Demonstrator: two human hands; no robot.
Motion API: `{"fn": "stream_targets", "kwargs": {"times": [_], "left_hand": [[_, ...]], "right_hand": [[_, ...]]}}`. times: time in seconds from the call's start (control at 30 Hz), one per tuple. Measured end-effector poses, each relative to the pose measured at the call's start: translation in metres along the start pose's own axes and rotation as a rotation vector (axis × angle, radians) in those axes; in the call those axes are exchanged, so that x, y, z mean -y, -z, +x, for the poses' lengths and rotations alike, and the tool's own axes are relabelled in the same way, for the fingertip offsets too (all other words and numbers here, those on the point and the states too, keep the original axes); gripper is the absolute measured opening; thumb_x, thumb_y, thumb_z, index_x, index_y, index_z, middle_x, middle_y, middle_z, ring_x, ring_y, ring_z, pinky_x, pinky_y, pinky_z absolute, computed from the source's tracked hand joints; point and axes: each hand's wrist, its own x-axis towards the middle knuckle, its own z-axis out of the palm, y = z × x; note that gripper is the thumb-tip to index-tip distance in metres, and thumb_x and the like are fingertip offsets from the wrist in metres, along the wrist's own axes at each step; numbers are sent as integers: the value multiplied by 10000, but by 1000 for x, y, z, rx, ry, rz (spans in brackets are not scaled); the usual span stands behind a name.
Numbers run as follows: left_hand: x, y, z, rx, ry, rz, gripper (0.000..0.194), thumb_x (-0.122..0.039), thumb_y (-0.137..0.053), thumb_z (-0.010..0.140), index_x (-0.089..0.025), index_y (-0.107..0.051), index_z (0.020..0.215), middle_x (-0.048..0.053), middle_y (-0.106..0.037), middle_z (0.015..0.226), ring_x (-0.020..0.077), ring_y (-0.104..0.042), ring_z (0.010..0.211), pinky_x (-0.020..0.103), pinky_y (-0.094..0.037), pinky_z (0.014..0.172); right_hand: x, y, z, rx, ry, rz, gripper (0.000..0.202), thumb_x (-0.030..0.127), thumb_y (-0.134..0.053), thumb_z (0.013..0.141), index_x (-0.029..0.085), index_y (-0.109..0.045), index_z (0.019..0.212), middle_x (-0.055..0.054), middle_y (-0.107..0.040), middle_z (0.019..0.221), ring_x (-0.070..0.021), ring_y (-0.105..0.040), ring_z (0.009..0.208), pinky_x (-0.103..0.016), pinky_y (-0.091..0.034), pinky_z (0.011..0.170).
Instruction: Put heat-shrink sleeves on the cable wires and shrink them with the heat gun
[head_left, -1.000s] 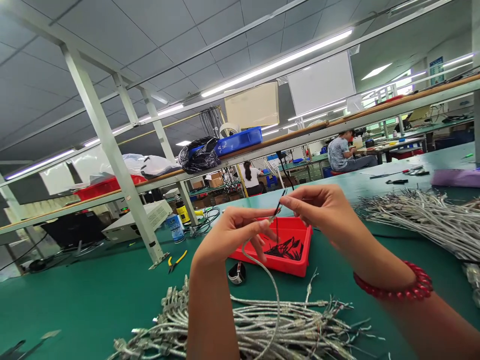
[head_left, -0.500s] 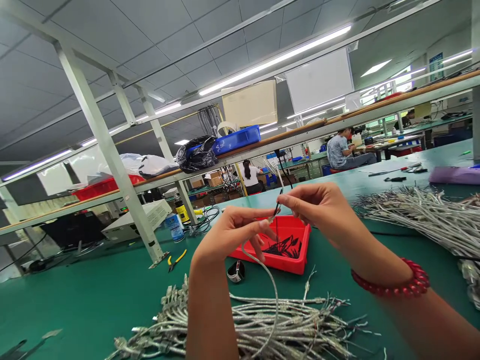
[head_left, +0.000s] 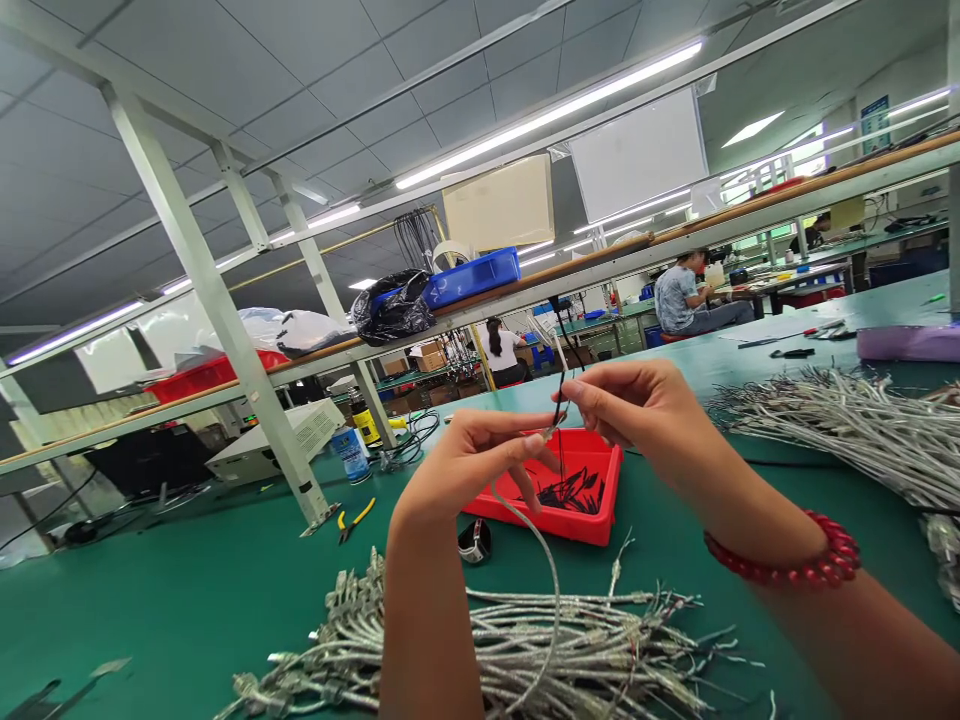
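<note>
My left hand (head_left: 480,460) is closed, with thumb and forefinger pinching the end of a clear-jacketed silvery cable (head_left: 553,565), whose length loops down toward the table. Close by, my right hand (head_left: 637,408) pinches a thin black piece (head_left: 559,394), like a short tube, at the cable's wire ends. Whether it sits around a wire or beside it is too small to tell. Beneath both hands stands a red tray (head_left: 577,528) holding several thin black pieces (head_left: 574,492). A bundle of similar silvery cables (head_left: 540,650) lies in front, partly behind my left forearm.
Yellow-handled pliers (head_left: 357,518) and a wristwatch-like item (head_left: 474,542) lie left of the tray. Another cable pile (head_left: 847,430) and a purple object (head_left: 907,344) are at the right. A shelf (head_left: 645,248) crosses above the table; people sit beyond.
My hands stay close together over the tray with the same pinches. The fingertips and black piece have shifted very slightly to the right.
</note>
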Motion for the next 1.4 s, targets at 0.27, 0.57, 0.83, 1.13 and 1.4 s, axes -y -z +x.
{"fn": "stream_targets", "kwargs": {"times": [0.27, 0.57, 0.83, 1.13, 1.4], "left_hand": [[-2, -2, 2, -21, 7, 6, 250, -277, -689, 899, -302, -745, 1141, -9, -758, 668, 110, -712, 522, 142, -532, 526], [-5, -3, -4, -72, 41, -39, 129, -279, -720, 868, -190, -739, 959, -4, -742, 627, 141, -715, 517, 155, -519, 480], [-14, -7, -10, -77, 76, 108, 146, -305, -699, 875, -160, -701, 888, 15, -715, 566, 163, -715, 516, 206, -549, 572], [-20, -5, -13, -287, -29, 187, 224, -313, -729, 849, -156, -638, 718, 30, -748, 774, 131, -720, 793, 177, -548, 728], [-11, -10, -3, -282, -195, 52, 201, -268, -688, 890, -172, -586, 745, 91, -758, 1058, 229, -659, 1148, 319, -524, 949]], "right_hand": [[7, 3, 1, 57, -4, -37, 357, 403, -854, 645, 165, -761, 894, 28, -577, 629, -29, -411, 441, -155, -314, 376], [10, 9, 1, 146, -46, -49, 223, 291, -876, 613, 145, -710, 640, 13, -587, 529, -41, -428, 432, -170, -296, 382], [9, 7, -4, 305, 2, -187, 198, 366, -778, 739, 176, -764, 684, -29, -681, 603, -86, -506, 489, -209, -369, 422], [-5, -9, -7, 156, 182, -317, 215, 327, -661, 829, 149, -764, 763, -46, -697, 653, -92, -513, 496, -227, -379, 439], [-20, -39, -21, 21, 179, -172, 207, 336, -661, 866, 165, -760, 802, -20, -686, 644, -123, -609, 535, -244, -489, 539]]}}
